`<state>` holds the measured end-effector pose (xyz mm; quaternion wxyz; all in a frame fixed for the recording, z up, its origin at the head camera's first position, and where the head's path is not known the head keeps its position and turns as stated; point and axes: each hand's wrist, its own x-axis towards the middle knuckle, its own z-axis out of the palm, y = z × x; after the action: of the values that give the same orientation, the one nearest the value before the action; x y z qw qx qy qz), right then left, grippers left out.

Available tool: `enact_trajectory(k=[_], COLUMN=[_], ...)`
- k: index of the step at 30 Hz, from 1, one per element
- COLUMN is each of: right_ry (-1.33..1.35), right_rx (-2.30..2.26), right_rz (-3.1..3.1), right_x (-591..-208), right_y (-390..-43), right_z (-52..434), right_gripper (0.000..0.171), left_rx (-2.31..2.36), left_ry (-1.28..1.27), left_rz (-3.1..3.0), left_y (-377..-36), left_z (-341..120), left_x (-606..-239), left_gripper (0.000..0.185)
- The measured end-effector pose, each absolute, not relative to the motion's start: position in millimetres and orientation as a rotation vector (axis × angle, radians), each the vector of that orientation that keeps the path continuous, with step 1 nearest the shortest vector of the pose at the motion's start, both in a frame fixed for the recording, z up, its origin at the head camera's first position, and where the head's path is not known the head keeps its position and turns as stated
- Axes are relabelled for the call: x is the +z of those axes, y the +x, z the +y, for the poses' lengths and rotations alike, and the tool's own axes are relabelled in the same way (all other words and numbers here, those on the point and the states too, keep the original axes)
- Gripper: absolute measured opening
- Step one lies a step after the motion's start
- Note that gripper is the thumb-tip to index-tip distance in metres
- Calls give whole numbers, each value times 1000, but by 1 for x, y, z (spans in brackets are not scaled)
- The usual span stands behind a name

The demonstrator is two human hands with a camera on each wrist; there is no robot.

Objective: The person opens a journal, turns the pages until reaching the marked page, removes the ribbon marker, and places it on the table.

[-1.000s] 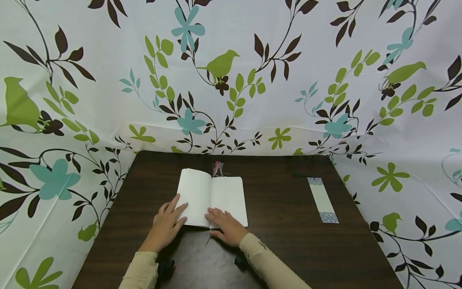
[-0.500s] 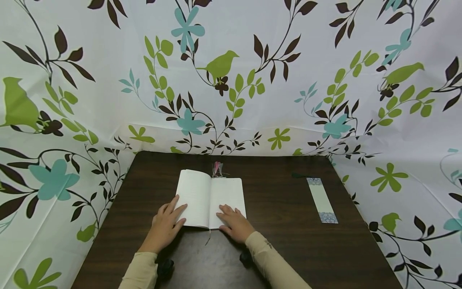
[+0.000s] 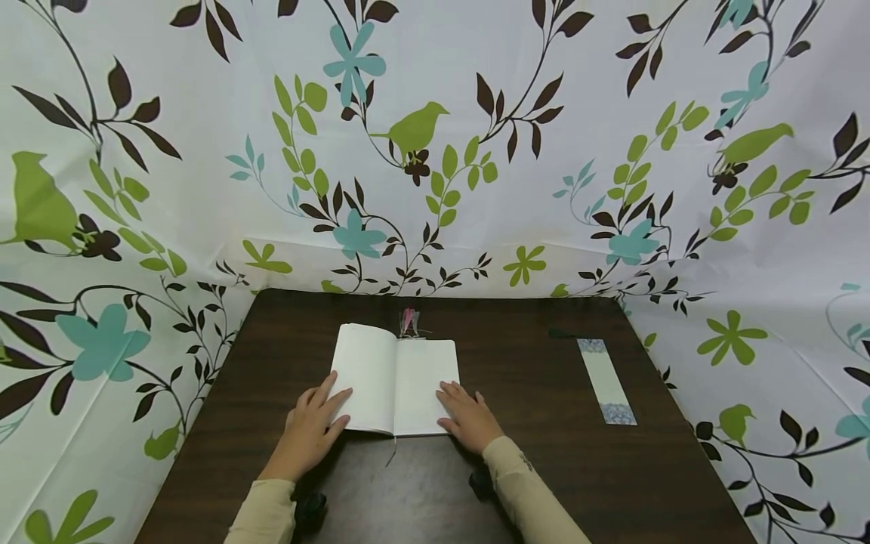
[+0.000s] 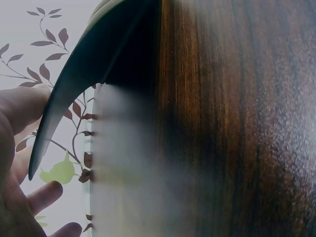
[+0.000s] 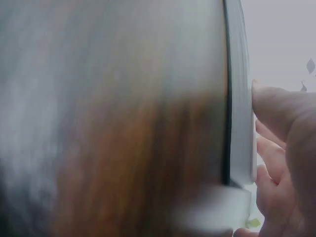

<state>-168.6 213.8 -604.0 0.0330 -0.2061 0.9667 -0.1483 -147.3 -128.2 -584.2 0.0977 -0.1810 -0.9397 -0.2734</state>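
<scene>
Notebook (image 3: 394,381) is lying open in the middle of the dark table (image 3: 544,468), and I am flattening it from both sides. My left hand (image 3: 309,431) is resting straight fingers on the left page's near corner; my right hand (image 3: 469,415) is pressing flat on the right page's corner. I am judging that even, light pressure outward from the spine works best, sparing the ribbon (image 3: 393,452).

A dark wooden table (image 3: 544,468) stood against a floral backdrop. An open white notebook (image 3: 394,378) lay flat near its middle, toward the far edge. A long pale bookmark (image 3: 606,381) with blue patterned ends lay well apart on the right, pointing near to far.
</scene>
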Motion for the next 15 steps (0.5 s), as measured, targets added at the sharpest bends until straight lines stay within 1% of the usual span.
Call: enact_trajectory(k=[15], right_ry=[-647], right_rx=[-673], right_rz=[2892], right_x=[-605], right_y=[-174], right_z=[237], right_gripper=[64], left_rx=[-813], left_ry=[-526], left_rz=[-2820], left_y=[-146], left_z=[-128], left_x=[-582], left_gripper=[47])
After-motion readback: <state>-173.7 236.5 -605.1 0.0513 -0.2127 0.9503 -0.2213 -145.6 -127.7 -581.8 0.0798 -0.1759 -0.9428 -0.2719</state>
